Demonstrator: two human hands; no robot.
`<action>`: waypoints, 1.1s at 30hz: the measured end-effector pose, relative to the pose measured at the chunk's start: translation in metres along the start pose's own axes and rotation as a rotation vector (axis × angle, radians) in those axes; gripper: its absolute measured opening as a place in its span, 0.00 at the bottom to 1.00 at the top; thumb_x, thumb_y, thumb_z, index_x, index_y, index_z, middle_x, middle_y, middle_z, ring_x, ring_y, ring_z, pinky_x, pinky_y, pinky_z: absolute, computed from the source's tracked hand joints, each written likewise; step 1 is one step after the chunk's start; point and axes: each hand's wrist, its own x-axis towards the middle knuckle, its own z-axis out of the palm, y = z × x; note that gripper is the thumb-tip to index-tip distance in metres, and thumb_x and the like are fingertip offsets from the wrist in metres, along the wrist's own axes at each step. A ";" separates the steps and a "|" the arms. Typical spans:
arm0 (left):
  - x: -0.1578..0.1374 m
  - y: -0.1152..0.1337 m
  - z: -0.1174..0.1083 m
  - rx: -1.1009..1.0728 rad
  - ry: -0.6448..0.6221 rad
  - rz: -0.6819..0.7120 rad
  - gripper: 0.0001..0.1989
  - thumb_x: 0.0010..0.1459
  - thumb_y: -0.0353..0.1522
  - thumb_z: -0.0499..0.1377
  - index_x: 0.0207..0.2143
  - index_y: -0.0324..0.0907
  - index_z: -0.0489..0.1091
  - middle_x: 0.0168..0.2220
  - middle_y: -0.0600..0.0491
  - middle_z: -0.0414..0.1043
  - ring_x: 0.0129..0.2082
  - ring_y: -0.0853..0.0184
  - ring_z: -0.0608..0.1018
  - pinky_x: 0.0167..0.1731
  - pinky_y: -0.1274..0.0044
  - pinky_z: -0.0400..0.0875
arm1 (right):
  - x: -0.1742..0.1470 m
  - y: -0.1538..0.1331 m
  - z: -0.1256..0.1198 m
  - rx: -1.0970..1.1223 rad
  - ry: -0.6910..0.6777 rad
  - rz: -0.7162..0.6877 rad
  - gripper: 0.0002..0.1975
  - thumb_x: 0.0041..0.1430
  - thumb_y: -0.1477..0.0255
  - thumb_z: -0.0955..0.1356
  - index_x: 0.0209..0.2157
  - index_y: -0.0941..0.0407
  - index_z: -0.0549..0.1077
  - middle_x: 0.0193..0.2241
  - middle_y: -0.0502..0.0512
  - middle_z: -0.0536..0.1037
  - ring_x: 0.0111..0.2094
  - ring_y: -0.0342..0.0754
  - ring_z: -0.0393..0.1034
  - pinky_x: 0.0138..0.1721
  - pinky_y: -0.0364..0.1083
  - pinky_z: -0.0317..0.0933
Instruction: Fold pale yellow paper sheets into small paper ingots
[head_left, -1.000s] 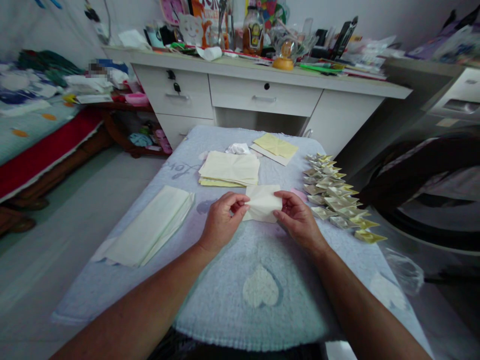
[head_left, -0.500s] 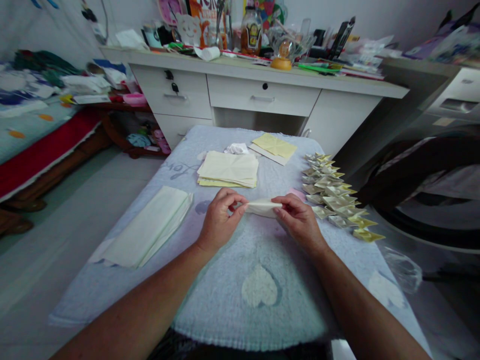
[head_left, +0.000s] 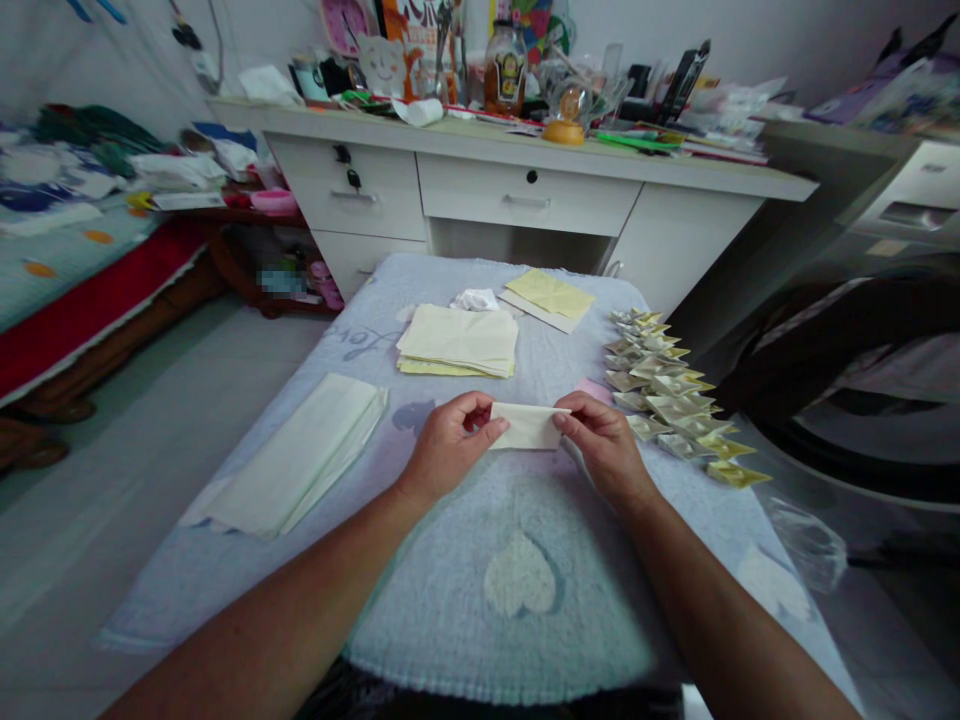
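A small cream sheet of paper [head_left: 527, 428], folded into a flat rectangle, is held level just over the cloth. My left hand [head_left: 454, 440] pinches its left end between thumb and fingers. At the right end, my right hand [head_left: 602, 432] grips it the same way. Beyond my hands lies a stack of cream and yellow paper [head_left: 457, 338]. To the right stand rows of folded paper boats [head_left: 675, 390], some cream and some yellow. A pink piece of paper [head_left: 592, 388] shows partly behind my right hand.
A blue patterned cloth [head_left: 442, 590] covers the table. On its left lies a folded pale green-white bundle [head_left: 292, 460]. Farther back are a crumpled white tissue [head_left: 475, 299] and yellow sheets [head_left: 551, 293]. A cluttered white desk [head_left: 525, 170] stands behind, a washing machine [head_left: 919, 210] at right.
The paper has tilted from a narrow, curved edge to a flat rectangle facing me. Both hands have come slightly lower, still pinching its ends.
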 end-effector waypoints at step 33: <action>-0.005 0.013 0.002 0.169 -0.029 0.233 0.03 0.51 0.26 0.59 0.25 0.40 0.68 0.24 0.57 0.65 0.26 0.72 0.69 0.29 0.80 0.64 | -0.003 -0.008 0.009 -0.221 -0.148 -0.149 0.07 0.58 0.64 0.69 0.35 0.53 0.74 0.33 0.52 0.73 0.39 0.48 0.66 0.44 0.48 0.59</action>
